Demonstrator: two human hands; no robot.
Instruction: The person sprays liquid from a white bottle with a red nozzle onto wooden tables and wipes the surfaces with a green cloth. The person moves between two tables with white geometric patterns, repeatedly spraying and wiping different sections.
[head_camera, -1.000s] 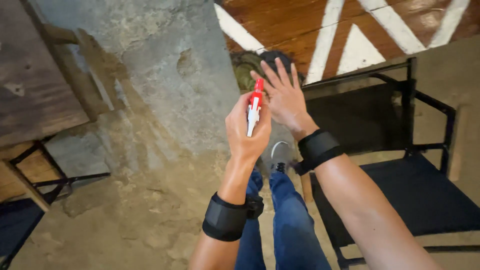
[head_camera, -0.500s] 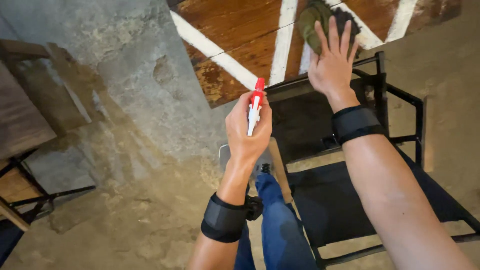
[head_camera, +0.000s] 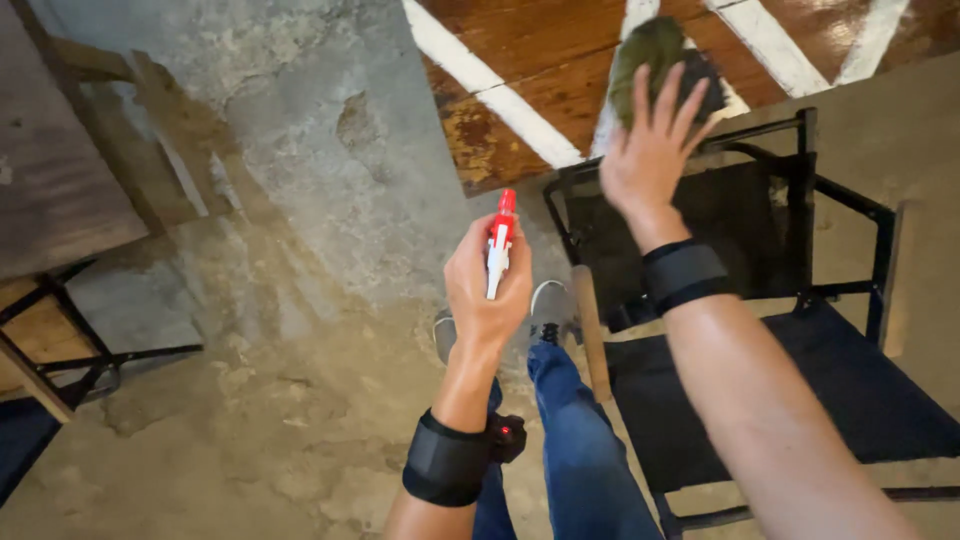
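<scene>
Red-and-white spray bottle (head_camera: 499, 245) upright in left hand (head_camera: 487, 290), centre of view; grip fully closed around the white body, red nozzle clear above the fingers. Black band on left wrist (head_camera: 447, 460), small red light on its right side.

Right hand (head_camera: 648, 150) raised farther off and to the right, fingers spread, palm flat against a dark green cloth (head_camera: 650, 60). Grip wide open, pressing the cloth rather than clasping it. Cloth lies against a brown wooden surface with white painted stripes (head_camera: 520, 90). Black band on right wrist (head_camera: 683, 272) too.

Under the right arm: black folding chair (head_camera: 800, 380), metal frame, dark fabric seat and back. Blue-jeaned leg (head_camera: 575, 440) and grey shoe (head_camera: 550, 305) below the left hand, on rough, stained concrete floor (head_camera: 250, 400).

Far left: dark wooden worktop (head_camera: 50, 170), black metal legs beneath it.
</scene>
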